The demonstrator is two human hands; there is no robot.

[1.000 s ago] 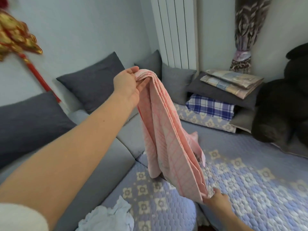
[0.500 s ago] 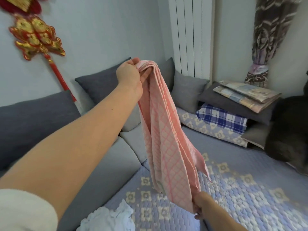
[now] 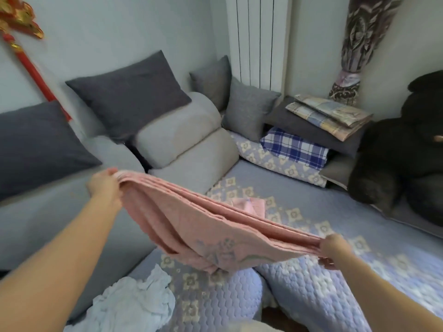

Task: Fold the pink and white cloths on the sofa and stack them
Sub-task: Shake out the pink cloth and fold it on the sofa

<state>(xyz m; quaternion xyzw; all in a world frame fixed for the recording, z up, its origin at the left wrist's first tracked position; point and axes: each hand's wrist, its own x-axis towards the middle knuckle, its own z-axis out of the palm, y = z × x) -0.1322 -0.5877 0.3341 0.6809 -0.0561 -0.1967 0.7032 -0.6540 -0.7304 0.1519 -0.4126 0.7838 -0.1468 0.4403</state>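
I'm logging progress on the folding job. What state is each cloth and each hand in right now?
pink cloth: folded into layers, held stretched in the air between both hands.
left hand: grips one end of it.
right hand: grips the other end.
white cloth: crumpled, unfolded, on the sofa cover.
smaller pink piece: lying on the cover behind.

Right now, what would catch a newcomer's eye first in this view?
The pink cloth, stretched in mid-air across the centre, gripped at its ends by the left hand and right hand. Below it at the bottom left, a crumpled white cloth lies on the quilted sofa cover. A large black plush toy sits far right.
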